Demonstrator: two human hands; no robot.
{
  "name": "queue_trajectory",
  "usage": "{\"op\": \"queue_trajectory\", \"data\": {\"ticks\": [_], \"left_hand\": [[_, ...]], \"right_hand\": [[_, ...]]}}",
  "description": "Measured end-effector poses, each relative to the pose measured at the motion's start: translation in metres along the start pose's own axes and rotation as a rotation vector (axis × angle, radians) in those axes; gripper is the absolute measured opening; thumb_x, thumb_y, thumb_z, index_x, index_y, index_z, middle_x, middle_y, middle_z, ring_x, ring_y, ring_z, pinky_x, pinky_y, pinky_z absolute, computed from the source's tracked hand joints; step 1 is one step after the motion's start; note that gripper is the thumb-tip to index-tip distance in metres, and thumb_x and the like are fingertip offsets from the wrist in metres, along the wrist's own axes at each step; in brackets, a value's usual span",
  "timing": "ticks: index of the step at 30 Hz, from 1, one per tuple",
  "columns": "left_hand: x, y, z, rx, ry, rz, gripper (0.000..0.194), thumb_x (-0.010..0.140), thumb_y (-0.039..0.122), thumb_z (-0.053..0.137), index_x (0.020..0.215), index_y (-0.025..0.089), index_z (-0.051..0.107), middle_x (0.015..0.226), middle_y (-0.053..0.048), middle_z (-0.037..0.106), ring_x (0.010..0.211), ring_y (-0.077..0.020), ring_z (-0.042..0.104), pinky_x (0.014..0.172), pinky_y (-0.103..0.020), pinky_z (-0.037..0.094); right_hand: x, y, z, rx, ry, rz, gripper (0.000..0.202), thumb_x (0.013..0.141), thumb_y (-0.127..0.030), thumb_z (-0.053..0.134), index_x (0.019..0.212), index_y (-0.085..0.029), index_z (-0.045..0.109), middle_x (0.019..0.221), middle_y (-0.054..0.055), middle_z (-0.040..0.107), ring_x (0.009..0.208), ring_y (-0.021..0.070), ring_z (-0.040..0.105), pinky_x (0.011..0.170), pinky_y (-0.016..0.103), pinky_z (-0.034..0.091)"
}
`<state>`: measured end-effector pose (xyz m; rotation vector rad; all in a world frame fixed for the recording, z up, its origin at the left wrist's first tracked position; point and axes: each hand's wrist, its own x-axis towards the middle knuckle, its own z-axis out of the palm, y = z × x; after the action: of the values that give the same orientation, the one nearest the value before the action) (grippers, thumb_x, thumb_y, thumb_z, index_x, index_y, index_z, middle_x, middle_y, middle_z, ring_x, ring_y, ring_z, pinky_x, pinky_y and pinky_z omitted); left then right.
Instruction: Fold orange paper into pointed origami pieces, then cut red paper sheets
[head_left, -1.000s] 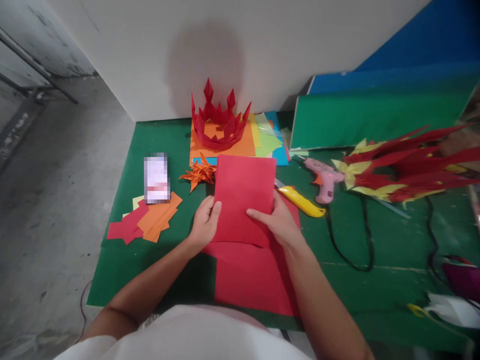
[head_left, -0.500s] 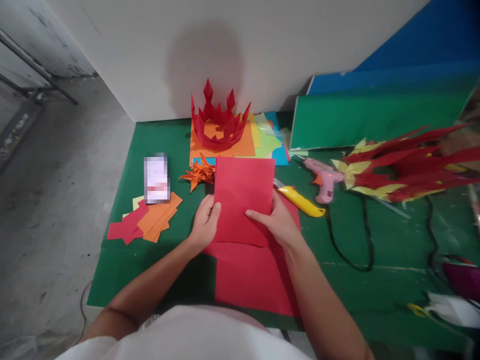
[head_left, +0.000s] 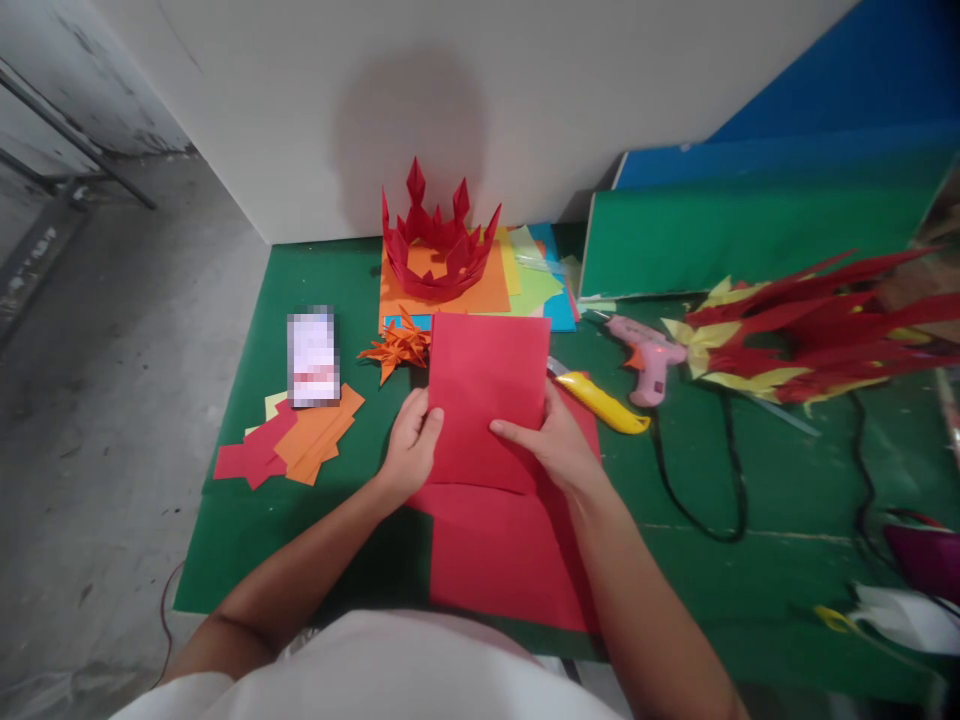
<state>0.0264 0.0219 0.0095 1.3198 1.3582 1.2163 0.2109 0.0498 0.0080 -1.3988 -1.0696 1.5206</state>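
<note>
Between my hands is a red sheet of paper [head_left: 484, 385], apparently folded or layered, held up over the table. My left hand [head_left: 412, 440] grips its left edge, thumb in front and fingers behind. On the right side, my right hand [head_left: 559, 440] holds it with the thumb lying across the front face. More red paper [head_left: 514, 560] lies below on the green table. Just right of my right hand rests a yellow box cutter [head_left: 604, 403]. Orange folded paper pieces [head_left: 397, 347] sit beyond my left hand, partly hidden by the held paper.
A red paper crown [head_left: 439, 245] stands on coloured sheets [head_left: 397, 290] at the back. A phone [head_left: 313, 357] and cut paper pieces [head_left: 289, 440] lie left. Rightward are a pink glue gun [head_left: 649, 360] with a black cord [head_left: 701, 528] and a red-yellow paper piece [head_left: 810, 330].
</note>
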Motion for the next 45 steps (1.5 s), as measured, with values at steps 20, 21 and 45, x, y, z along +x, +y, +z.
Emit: {"op": "queue_trajectory", "data": {"ticks": [20,21,45], "left_hand": [[-0.006,-0.003,0.001,-0.097,-0.096,-0.031,0.060,0.090,0.021,0.043,0.146,0.031,0.025,0.147,-0.006,0.038,0.136,-0.0225,0.037,0.112,-0.042,0.032],[-0.006,-0.002,-0.001,-0.014,-0.098,-0.006,0.059,0.089,0.017,0.043,0.145,0.031,0.029,0.150,-0.004,0.035,0.139,-0.0225,0.031,0.115,-0.043,0.027],[-0.006,-0.006,-0.007,0.090,-0.153,0.048,0.061,0.085,0.013,0.044,0.143,0.029,0.034,0.152,-0.003,0.034,0.143,-0.0213,0.025,0.117,-0.041,0.022]], "right_hand": [[0.000,-0.005,0.005,0.178,0.095,0.055,0.066,0.053,-0.033,0.086,0.112,-0.022,0.059,0.119,0.008,0.067,0.111,0.0316,0.061,0.093,0.050,0.051],[0.000,-0.005,0.005,0.174,0.090,0.053,0.066,0.053,-0.032,0.086,0.113,-0.023,0.059,0.119,0.008,0.067,0.111,0.0312,0.061,0.094,0.050,0.051],[0.002,-0.002,-0.001,0.225,0.124,0.171,0.044,0.054,-0.035,0.085,0.092,-0.018,0.071,0.092,0.008,0.076,0.079,0.0259,0.071,0.074,0.040,0.058]]}}
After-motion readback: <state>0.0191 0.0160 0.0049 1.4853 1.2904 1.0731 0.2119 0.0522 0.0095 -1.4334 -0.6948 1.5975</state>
